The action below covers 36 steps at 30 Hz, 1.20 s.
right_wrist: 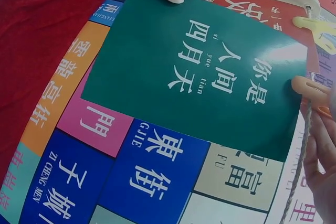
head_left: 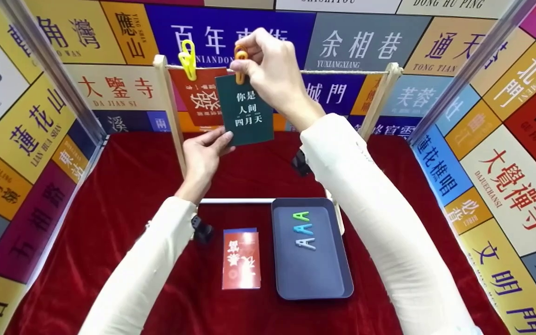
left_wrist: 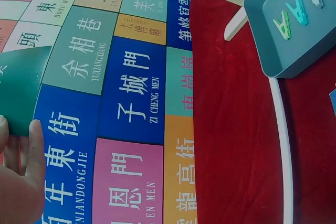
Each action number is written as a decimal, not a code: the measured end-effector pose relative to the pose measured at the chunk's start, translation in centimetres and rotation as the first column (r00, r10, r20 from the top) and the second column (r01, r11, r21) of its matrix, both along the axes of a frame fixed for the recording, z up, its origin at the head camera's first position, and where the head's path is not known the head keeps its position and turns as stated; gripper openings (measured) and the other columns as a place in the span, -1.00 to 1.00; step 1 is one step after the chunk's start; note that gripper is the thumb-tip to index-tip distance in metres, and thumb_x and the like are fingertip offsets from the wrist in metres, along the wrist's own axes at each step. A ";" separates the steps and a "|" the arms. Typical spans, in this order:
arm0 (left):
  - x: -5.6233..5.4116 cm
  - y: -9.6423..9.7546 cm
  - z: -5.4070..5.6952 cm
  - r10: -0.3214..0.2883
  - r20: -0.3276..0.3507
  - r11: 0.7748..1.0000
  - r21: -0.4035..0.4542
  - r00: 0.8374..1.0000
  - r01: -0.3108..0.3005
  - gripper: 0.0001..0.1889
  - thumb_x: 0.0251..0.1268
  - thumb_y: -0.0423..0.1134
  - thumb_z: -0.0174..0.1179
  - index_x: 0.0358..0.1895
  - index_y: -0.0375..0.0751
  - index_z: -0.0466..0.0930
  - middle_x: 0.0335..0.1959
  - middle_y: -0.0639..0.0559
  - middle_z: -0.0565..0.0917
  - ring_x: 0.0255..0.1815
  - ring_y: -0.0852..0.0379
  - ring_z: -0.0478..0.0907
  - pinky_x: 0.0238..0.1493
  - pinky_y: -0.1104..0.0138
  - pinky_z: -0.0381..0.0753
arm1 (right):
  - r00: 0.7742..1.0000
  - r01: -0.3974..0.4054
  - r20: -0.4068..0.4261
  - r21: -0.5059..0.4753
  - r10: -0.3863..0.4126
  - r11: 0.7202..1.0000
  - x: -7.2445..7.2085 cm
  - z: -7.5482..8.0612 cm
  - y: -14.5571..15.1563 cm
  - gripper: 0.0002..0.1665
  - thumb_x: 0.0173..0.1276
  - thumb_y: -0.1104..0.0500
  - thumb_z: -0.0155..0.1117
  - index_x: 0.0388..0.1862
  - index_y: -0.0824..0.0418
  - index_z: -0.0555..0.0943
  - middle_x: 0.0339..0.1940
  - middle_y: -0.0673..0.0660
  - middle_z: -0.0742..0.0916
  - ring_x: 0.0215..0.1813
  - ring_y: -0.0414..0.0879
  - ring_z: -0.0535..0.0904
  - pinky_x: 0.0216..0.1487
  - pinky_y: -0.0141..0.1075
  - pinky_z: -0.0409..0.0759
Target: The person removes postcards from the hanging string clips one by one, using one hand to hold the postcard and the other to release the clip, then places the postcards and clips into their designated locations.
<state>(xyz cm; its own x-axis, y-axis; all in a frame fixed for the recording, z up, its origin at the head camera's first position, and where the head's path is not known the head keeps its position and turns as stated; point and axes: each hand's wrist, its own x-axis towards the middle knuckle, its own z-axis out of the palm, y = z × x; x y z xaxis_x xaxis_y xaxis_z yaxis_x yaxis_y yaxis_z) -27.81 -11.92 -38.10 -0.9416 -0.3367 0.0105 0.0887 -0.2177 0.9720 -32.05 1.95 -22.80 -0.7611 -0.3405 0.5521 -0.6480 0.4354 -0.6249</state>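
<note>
You have a dark green card (head_left: 245, 131) with white characters, an orange clip (head_left: 240, 66), and at left a yellow clip (head_left: 187, 63) and a red card (head_left: 200, 109). Nearer you lie a white-lettered red leaflet (head_left: 241, 267) and, right, a slate tray (head_left: 312, 279) with green, blue and pale pegs (left_wrist: 302, 16). Your cloth (head_left: 133, 163) is deep red, your sleeves (head_left: 149, 265) cream, the walls (head_left: 40, 116) multicoloured blocks.

Three clips (head_left: 303, 228) in the tray (head_left: 312, 274), stacked cards (head_left: 241, 260) to its left, the rope (head_left: 342, 72) behind and above both
</note>
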 end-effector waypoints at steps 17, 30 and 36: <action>0.7 0.1 -0.8 -0.020 0.033 1.000 -0.018 0.999 0.021 -0.65 0.25 -0.42 0.34 0.10 -0.47 0.64 0.09 -0.38 0.68 -0.49 0.32 0.74 -0.26 0.38 0.80 | 0.995 -0.014 -0.095 -0.088 0.006 0.996 0.1 0.7 0.2 -0.71 0.31 0.22 0.39 -0.06 0.36 0.64 -0.18 0.21 0.80 -0.20 -0.09 0.75 -0.09 -0.51 0.71; 2.2 -0.8 -1.5 -0.025 0.039 1.000 -0.015 0.999 0.025 -0.62 0.25 -0.41 0.35 0.12 -0.49 0.62 0.13 -0.39 0.66 -0.49 0.31 0.75 -0.24 0.38 0.80 | 0.993 0.001 -0.117 -0.135 -0.017 0.991 1.4 0.7 0.4 -0.68 0.27 0.20 0.43 -0.06 0.34 0.64 -0.16 0.18 0.80 -0.14 -0.14 0.73 -0.01 -0.53 0.67; 3.0 -1.0 -1.8 -0.030 0.053 0.999 -0.015 0.998 0.031 -0.60 0.26 -0.40 0.35 0.14 -0.48 0.61 0.17 -0.37 0.64 -0.51 0.28 0.75 -0.21 0.40 0.80 | 0.999 -0.017 -0.044 -0.193 0.008 0.981 2.3 0.0 0.2 -0.60 0.26 0.22 0.43 0.05 0.32 0.60 -0.12 0.18 0.78 -0.08 -0.19 0.73 0.06 -0.54 0.67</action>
